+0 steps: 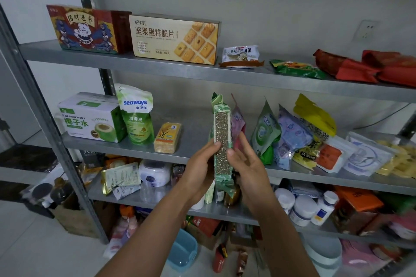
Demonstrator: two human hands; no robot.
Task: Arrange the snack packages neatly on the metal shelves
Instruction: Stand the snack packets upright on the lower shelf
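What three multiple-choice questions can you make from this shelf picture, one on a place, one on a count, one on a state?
1. Where does the coconut water box stand?
A. on the floor
B. on the lowest shelf
C. at the left end of the second shelf

2. How many cardboard boxes stand on the top shelf?
A. two
B. one
C. four

3. How is the green packet held?
A. lying flat
B. upright between both hands
C. dangling from one hand

Answers:
1 C, it stands beside the green pouch at that shelf's left end.
2 A, only the cat box and the biscuit box.
3 B, the left hand and the right hand pinch its sides, long side vertical.
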